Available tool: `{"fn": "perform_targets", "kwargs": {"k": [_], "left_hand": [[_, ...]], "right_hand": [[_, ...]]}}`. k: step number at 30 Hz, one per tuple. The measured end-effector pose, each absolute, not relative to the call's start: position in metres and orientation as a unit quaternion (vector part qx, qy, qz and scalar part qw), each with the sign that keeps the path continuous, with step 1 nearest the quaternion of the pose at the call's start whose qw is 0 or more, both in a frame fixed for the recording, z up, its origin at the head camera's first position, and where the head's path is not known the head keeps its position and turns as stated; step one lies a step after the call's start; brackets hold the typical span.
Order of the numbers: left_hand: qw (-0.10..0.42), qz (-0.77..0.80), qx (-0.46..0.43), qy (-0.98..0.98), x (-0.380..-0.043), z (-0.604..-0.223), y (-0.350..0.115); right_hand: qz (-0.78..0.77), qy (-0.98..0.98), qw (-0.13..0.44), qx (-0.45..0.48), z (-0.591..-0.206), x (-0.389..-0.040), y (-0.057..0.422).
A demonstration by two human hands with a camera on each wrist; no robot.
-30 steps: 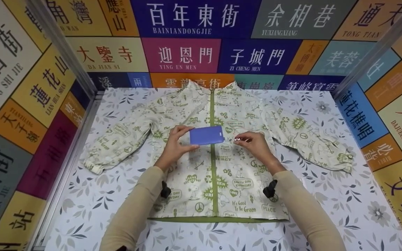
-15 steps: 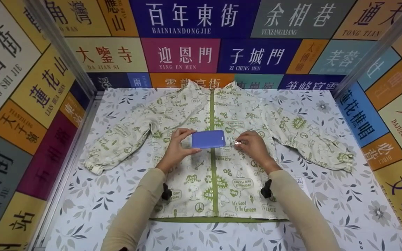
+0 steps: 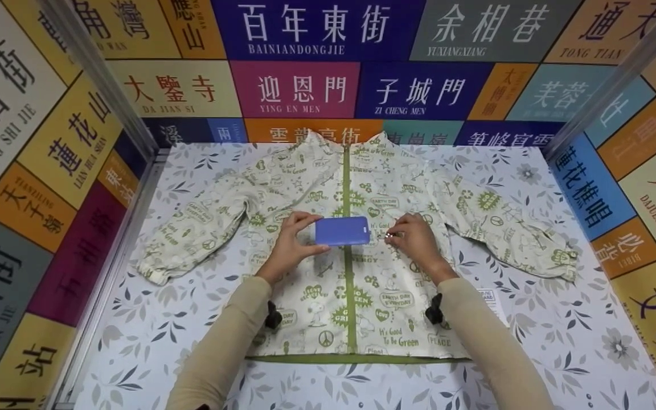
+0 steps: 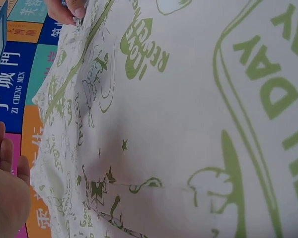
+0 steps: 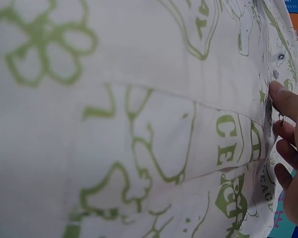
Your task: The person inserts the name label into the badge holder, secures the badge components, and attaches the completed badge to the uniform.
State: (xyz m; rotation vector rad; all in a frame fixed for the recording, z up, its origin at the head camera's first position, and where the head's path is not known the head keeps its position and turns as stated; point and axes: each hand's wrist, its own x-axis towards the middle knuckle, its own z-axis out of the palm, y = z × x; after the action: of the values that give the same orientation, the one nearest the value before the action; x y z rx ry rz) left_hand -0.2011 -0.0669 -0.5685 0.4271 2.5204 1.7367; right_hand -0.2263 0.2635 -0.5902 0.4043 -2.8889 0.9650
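In the head view my left hand [image 3: 291, 245] pinches the left end of a flat blue card holder [image 3: 342, 231] between thumb and fingers. The holder has a small slot at its right end and is held above a jacket. Facing it, my right hand [image 3: 416, 242] pinches a small shiny metal piece [image 3: 389, 235], too small to tell its kind. A narrow gap separates this piece from the holder. Under both hands the white jacket [image 3: 316, 307] with green print lies spread out. My right hand [image 5: 293, 134] also shows at the right edge of the right wrist view.
A table cover [image 3: 561, 353] with grey leaves lies beneath the jacket. Partly hidden by the right forearm is a white printed slip [image 3: 490, 302]. Colourful panels with lettering [image 3: 311, 91] wall in the back and both sides.
The card holder and my left hand have shifted slightly down and to the right. My right hand has come slightly lower, still pinching the metal piece. The jacket stays put.
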Motion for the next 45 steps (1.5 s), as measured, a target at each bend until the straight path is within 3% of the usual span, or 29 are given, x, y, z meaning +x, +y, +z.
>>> {"fn": "perform_targets", "kwargs": {"k": [18,26,33,45], "left_hand": [[0.040,0.565,0.146,0.811,-0.200,-0.568,-0.066],[0.038,0.564,0.149,0.811,-0.200,-0.567,-0.065],[0.038,0.556,0.160,0.815,-0.200,-0.566,-0.063],[0.032,0.554,0.154,0.818,-0.200,-0.567,-0.061]], "right_hand": [[0.321,-0.940,-0.005,0.113,-0.582,-0.222,0.266],[0.318,-0.936,-0.001,0.149,-0.537,-0.230,0.256],[0.369,-0.913,-0.031,0.170,-0.504,-0.228,0.241],[0.399,-0.885,-0.068,0.229,-0.510,-0.208,0.219]]}}
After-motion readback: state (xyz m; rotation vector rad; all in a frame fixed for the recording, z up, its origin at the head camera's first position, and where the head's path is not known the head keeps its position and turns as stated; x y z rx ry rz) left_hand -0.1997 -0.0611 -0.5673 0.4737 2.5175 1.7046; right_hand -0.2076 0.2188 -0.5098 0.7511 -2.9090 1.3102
